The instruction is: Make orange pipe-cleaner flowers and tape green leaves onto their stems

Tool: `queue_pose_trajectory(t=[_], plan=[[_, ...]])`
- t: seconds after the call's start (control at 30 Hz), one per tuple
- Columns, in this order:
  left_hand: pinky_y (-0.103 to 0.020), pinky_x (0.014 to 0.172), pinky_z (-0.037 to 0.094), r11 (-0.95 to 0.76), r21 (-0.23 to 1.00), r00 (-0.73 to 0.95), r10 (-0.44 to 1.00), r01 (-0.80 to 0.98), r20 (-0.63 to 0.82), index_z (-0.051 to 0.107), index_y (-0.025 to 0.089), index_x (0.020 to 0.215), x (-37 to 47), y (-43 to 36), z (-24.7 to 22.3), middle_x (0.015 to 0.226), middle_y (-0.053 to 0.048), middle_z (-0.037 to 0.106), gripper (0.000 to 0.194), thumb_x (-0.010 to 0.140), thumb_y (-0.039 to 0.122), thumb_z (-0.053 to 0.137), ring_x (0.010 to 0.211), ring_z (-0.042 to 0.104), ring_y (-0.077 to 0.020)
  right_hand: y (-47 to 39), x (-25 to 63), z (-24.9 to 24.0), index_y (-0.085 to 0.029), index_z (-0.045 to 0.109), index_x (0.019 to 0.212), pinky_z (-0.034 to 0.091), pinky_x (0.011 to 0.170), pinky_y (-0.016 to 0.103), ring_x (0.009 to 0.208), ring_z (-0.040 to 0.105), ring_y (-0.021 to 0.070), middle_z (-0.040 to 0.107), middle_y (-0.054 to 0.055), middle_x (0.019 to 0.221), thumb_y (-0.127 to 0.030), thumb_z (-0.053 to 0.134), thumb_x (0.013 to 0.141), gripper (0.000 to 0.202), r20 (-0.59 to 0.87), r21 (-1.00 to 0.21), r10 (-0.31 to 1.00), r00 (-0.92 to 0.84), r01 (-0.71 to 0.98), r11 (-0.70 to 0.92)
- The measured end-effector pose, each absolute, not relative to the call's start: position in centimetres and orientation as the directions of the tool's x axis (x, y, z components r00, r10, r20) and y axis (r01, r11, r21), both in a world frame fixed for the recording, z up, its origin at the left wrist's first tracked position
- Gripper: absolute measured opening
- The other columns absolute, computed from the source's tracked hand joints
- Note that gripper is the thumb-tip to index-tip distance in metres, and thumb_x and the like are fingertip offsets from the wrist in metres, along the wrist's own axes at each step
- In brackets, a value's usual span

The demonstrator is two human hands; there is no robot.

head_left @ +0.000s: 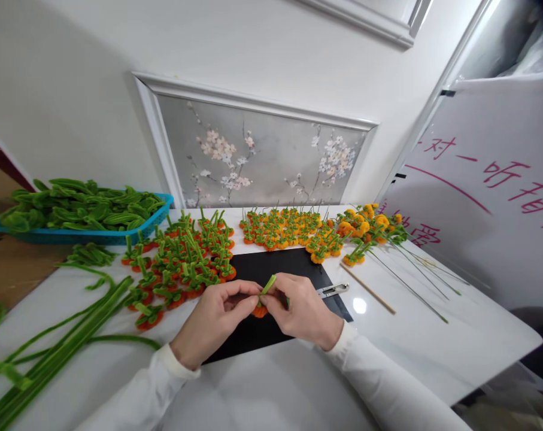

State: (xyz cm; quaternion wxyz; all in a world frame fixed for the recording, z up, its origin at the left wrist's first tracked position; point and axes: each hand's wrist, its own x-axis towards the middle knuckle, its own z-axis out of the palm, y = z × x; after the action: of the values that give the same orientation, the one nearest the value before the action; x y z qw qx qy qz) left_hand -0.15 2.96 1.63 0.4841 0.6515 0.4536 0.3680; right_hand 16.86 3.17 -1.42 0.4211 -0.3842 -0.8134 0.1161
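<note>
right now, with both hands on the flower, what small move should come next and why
Probably a gentle press by the right hand at the base of the stem, with the left hand steadying: both hands' fingertips meet there, just above the flower's orange part, and the orange flowers to the left have green gathered around their stems.

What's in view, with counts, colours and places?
Held flower: one, orange, centre
Mat: one, black, centre
Orange flowers: many, orange, left
Yellow flowers: many, yellow, back
Stemmed flowers: several, yellow, back right
Basket: one, blue, left
Leaves: many, green, in and beside basket
Fuzzy strips: several, green, left
Snips: one, silver, mat's right edge
Stick: one, tan, right
Table: one, white, below
Wall picture: one, grey, back
Written sheet: one, white, right
Hands: two, white-cuffed, centre
</note>
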Motion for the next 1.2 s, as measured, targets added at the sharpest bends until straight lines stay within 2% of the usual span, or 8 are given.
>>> queue_pose_trajectory(t=[0.17, 0.3, 0.5, 0.77, 0.9, 1.03, 1.1, 1.2], plan=[[-0.03, 0.068, 0.05, -0.076, 0.971, 0.327, 0.945, 0.226, -0.002, 0.073, 0.015, 0.083, -0.4, 3.2, 1.4, 0.081, -0.006, 0.071, 0.018, 0.073, 0.027, 0.064, 0.071, 0.064, -0.0187, 3.3, 17.1, -1.4, -0.017, 0.054, 0.08, 0.039, 0.055, 0.021, 0.059, 0.05, 0.0105, 0.055, -0.001, 0.069, -0.016, 0.055, 0.082, 0.003, 0.571, -0.561, 0.731, -0.375, 0.472, 0.68], [-0.03, 0.065, 0.047, -0.03, 0.976, 0.385, 0.921, 0.215, -0.056, 0.073, 0.014, 0.09, -0.7, 3.3, 1.2, 0.075, -0.006, 0.07, 0.024, 0.074, 0.03, 0.063, 0.068, 0.062, -0.0179, 3.6, 17.7, -1.2, -0.019, 0.058, 0.093, 0.045, 0.064, 0.022, 0.07, 0.055, 0.0116, 0.061, 0.002, 0.082, -0.015, 0.053, 0.086, 0.009, 0.586, -0.574, 0.654, -0.478, 0.325, 0.751], [-0.026, 0.064, 0.045, -0.061, 0.968, 0.413, 0.91, 0.243, -0.046, 0.072, 0.017, 0.087, -1.1, 3.2, 1.4, 0.078, -0.004, 0.069, 0.018, 0.076, 0.028, 0.062, 0.068, 0.058, -0.0151, 4.0, 18.1, -1.2, -0.019, 0.064, 0.086, 0.049, 0.069, 0.023, 0.076, 0.058, 0.0125, 0.062, 0.005, 0.085, -0.015, 0.048, 0.09, 0.017, 0.686, -0.508, 0.538, -0.49, 0.207, 0.836], [-0.027, 0.069, 0.049, -0.067, 0.98, 0.469, 0.883, 0.186, -0.029, 0.063, 0.016, 0.082, -0.5, 3.1, 2.3, 0.077, -0.001, 0.064, 0.009, 0.075, 0.022, 0.061, 0.071, 0.061, -0.0156, 4.1, 18.2, -1.3, -0.018, 0.061, 0.083, 0.049, 0.071, 0.024, 0.08, 0.058, 0.0131, 0.062, 0.006, 0.087, -0.016, 0.046, 0.092, 0.018, 0.653, -0.461, 0.523, -0.549, 0.26, 0.849], [-0.031, 0.075, 0.05, -0.127, 0.977, 0.477, 0.878, 0.171, 0.031, 0.06, 0.017, 0.092, -0.6, 3.1, 2.3, 0.088, -0.004, 0.063, 0.015, 0.081, 0.027, 0.056, 0.079, 0.061, -0.0176, 3.8, 18.0, -1.1, -0.018, 0.057, 0.084, 0.048, 0.07, 0.025, 0.077, 0.056, 0.0132, 0.059, 0.005, 0.087, -0.016, 0.045, 0.091, 0.015, 0.606, -0.474, 0.584, -0.539, 0.346, 0.81], [-0.033, 0.085, 0.048, -0.18, 0.977, 0.454, 0.884, 0.114, 0.11, 0.055, 0.021, 0.1, -0.6, 3.3, 1.5, 0.102, -0.004, 0.059, 0.025, 0.077, 0.022, 0.063, 0.096, 0.059, -0.0197, 3.5, 17.7, -1.1, -0.017, 0.055, 0.082, 0.044, 0.061, 0.024, 0.068, 0.053, 0.0129, 0.056, 0.004, 0.079, -0.015, 0.049, 0.086, 0.007, 0.62, -0.543, 0.673, -0.404, 0.398, 0.739], [-0.031, 0.081, 0.05, -0.148, 0.987, 0.456, 0.884, 0.057, 0.106, 0.053, 0.022, 0.099, -0.5, 3.2, 1.2, 0.102, -0.002, 0.058, 0.029, 0.074, 0.019, 0.066, 0.093, 0.06, -0.0178, 3.5, 17.7, -1.0, -0.017, 0.054, 0.08, 0.042, 0.056, 0.023, 0.062, 0.05, 0.0118, 0.055, 0.003, 0.076, -0.015, 0.05, 0.085, 0.007, 0.607, -0.577, 0.706, -0.364, 0.409, 0.707], [-0.028, 0.074, 0.051, -0.073, 0.997, 0.447, 0.893, 0.037, 0.049, 0.052, 0.021, 0.094, -0.3, 3.1, 1.2, 0.09, 0.0, 0.06, 0.021, 0.077, 0.022, 0.064, 0.079, 0.062, -0.0135, 3.5, 17.8, -0.9, -0.017, 0.055, 0.078, 0.042, 0.058, 0.023, 0.063, 0.051, 0.0115, 0.056, 0.002, 0.074, -0.013, 0.05, 0.085, 0.009, 0.572, -0.618, 0.73, -0.375, 0.389, 0.683]])
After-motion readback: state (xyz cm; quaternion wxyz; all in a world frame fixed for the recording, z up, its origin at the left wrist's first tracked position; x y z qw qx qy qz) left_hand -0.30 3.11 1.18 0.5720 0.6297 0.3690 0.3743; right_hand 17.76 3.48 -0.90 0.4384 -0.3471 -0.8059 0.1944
